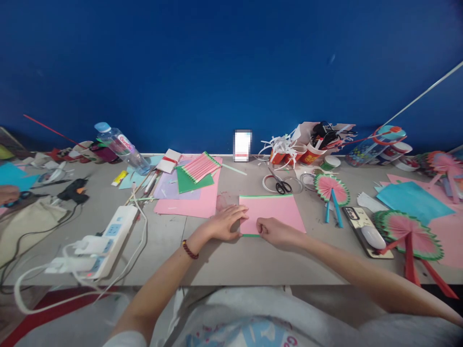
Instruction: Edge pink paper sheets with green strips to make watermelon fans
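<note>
A pink sheet of paper (273, 210) lies in front of me, with narrow green strips along its far and near edges. My left hand (227, 222) rests flat at the sheet's left end, fingers extended and open, its fingertips over the paper. Near the lower green edge, my right hand (272, 230) is closed, its curled knuckles against the sheet. Whatever may be inside those fingers is hidden. Beyond the sheet lie black-handled scissors (281, 185) on a roll of tape. A pleated pink-and-green paper piece (201, 166) sits on a green sheet (191, 181) to the left.
A white power strip (115, 236) with cables lies left, near a plastic bottle (125, 147). Pleated round fans (332, 188), a phone (356, 217) and a white mouse (373, 237) are on the right. Paper cups (313, 155) stand at the back. Another person's hand (9, 194) shows far left.
</note>
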{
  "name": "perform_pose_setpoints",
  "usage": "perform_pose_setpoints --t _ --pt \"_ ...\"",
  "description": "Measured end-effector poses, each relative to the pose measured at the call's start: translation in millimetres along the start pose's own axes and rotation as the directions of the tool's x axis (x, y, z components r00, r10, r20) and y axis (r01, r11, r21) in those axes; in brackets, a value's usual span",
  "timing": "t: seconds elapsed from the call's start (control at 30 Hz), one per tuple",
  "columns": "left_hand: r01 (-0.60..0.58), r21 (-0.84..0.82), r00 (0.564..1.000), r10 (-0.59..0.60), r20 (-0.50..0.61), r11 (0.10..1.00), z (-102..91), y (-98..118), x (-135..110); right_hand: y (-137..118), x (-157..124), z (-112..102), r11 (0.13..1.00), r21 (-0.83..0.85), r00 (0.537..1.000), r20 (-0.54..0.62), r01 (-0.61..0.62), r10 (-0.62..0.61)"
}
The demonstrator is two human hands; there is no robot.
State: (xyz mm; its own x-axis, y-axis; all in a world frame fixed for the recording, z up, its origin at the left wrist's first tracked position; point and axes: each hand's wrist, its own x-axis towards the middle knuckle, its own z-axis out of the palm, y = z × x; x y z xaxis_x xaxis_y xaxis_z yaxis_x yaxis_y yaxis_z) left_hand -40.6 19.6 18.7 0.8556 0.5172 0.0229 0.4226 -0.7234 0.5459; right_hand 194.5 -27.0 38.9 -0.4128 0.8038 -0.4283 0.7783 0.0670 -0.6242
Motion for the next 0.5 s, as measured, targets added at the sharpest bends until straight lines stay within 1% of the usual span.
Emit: perform_pose_setpoints --t 0.2,0.33,0.43,0.5 --pt "0.001 0.039 1.000 0.000 -0.016 0.999 -2.3 6 -1 -8 -2 -3 0.999 -0.019 0.999 -0.001 -0.037 0.037" --pt "0.031 0.139 0.994 -0.015 -0.111 0.990 -4.3 24 -3 -3 -2 -2 1.000 -0.005 0.999 -0.027 -0.020 0.020" --pt "0.061 0.237 0.989 -0.026 -0.148 0.970 6.2 47 -7 0 -2 -1 1.000 0.018 0.999 -0.046 -0.009 0.010" --pt "0.057 0.254 0.994 -0.031 -0.105 0.965 23.4 64 -10 1 -2 0 0.999 0.038 0.998 -0.059 -0.005 0.007"
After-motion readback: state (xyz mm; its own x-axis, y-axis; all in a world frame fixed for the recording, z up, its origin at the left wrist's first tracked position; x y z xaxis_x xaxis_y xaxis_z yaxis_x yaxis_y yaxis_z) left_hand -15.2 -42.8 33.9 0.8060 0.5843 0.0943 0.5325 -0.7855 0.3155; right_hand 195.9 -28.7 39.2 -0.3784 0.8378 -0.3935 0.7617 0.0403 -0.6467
